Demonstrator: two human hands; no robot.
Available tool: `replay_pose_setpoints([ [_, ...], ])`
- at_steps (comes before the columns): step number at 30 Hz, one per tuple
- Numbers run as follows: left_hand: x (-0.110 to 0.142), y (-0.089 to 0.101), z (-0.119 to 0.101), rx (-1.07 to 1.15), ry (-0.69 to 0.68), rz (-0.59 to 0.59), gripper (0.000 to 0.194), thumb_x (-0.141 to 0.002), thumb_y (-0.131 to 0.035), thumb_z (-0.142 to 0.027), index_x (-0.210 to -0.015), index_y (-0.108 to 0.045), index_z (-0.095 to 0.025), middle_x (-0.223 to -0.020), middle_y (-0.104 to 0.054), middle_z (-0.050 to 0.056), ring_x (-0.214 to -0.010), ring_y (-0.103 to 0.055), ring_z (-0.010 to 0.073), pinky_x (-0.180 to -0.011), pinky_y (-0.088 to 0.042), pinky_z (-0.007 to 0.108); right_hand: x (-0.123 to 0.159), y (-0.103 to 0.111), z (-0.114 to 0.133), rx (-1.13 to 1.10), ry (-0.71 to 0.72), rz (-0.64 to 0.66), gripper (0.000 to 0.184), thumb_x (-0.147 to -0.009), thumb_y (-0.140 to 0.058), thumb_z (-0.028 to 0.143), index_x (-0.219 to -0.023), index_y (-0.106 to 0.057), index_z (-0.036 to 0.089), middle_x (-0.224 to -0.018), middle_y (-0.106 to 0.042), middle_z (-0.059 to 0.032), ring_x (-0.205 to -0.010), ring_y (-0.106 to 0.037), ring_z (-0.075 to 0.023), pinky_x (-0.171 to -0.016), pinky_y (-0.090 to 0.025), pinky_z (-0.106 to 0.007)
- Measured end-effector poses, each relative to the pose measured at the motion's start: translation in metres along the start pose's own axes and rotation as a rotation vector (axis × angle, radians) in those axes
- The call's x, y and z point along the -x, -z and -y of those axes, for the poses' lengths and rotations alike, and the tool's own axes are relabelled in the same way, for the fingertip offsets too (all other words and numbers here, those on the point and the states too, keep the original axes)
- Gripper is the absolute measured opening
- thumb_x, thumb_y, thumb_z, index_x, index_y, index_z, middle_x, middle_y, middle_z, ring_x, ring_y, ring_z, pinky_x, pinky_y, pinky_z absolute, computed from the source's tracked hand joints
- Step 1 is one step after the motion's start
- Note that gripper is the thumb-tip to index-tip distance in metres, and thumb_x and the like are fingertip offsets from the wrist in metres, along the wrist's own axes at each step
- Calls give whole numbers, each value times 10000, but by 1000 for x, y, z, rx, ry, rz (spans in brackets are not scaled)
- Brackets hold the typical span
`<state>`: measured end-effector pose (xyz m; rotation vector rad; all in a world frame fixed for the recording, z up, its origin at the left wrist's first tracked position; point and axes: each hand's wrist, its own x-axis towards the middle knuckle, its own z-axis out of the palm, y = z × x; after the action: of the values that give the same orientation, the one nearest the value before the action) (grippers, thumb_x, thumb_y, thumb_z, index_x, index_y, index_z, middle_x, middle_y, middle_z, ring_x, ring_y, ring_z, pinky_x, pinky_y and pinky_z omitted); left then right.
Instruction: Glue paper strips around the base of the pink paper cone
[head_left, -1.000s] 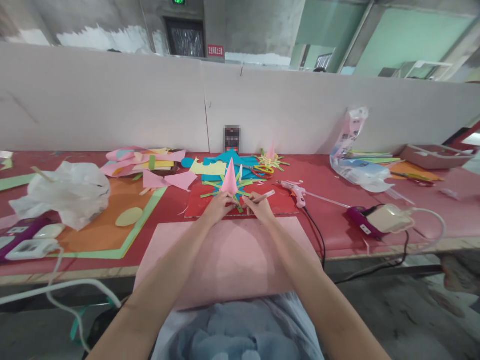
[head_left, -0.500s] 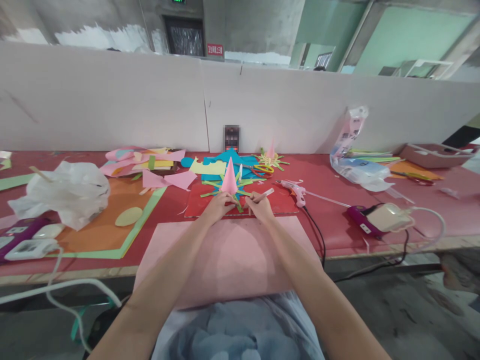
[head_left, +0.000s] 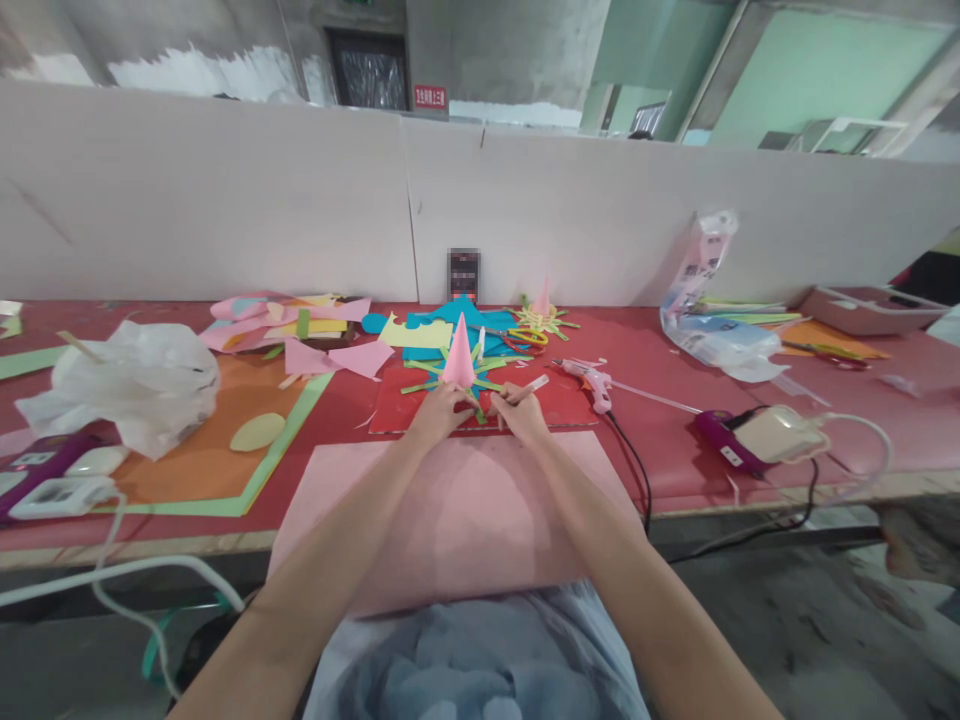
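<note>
fine work at the foot of the pink cone

and in close now, both hands low over the red board [head_left: 394,405], just in front of the upright pink cone [head_left: 459,358] on its blue-and-green base. left hand [head_left: 442,408]: fingers curled nearly closed by the green strips [head_left: 488,386]; gripping or only pressing, cannot tell. right hand [head_left: 526,412]: closed around a pen [head_left: 537,384], tilted, back end outward.

for a clean job, best to steady the base with light left fingertips, move the pen in short, soft strokes, and keep knuckles off the cone.

harder to read: pen tip, lost among the fingers; any mark underneath, too small to tell. phone [head_left: 464,276] behind, blurred out. forearms cut off at the bottom edge.
</note>
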<state>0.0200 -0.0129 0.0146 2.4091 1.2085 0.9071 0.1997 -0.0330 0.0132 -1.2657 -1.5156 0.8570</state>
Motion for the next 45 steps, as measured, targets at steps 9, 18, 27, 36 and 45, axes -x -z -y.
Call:
replay_pose_setpoints([
  [9,0,2,-3,-7,1,13,120,-790,-633,-174,-867,-718,-210,-933,-631,46,-938,-584,192,-876,-447,328,1,0,1,-59,-30,93,299,-784,-544,427,-621,-400,221,-483,-598,36,-360,-489,-103,-398,-320,-212],
  [18,-1,0,0,-7,-11,6,108,-790,-636,-181,-858,-717,-201,-928,-636,48,-939,-590,193,-893,-446,331,2,1,6,19,11,46,357,-804,-533,506,-620,-414,224,-428,-552,36,-395,-486,-119,-448,-339,-228],
  [27,-1,1,-1,-10,-3,18,104,-791,-643,-183,-864,-716,-197,-928,-631,48,-928,-587,188,-885,-442,328,-1,0,1,-3,12,41,304,-804,-524,430,-621,-389,228,-414,-537,53,-360,-461,-113,-419,-324,-219],
  [36,-1,2,-3,9,9,13,100,-795,-636,-174,-849,-714,-204,-917,-632,48,-930,-583,192,-884,-445,338,1,1,7,30,-67,-10,237,-750,-513,296,-575,-367,229,-345,-449,76,-336,-445,-108,-398,-323,-206],
  [45,-1,2,-3,16,12,23,117,-786,-630,-158,-854,-710,-209,-927,-622,38,-934,-579,185,-884,-445,324,0,1,0,-9,-1,52,323,-794,-542,436,-599,-400,222,-412,-537,53,-375,-486,-108,-436,-350,-211],
])
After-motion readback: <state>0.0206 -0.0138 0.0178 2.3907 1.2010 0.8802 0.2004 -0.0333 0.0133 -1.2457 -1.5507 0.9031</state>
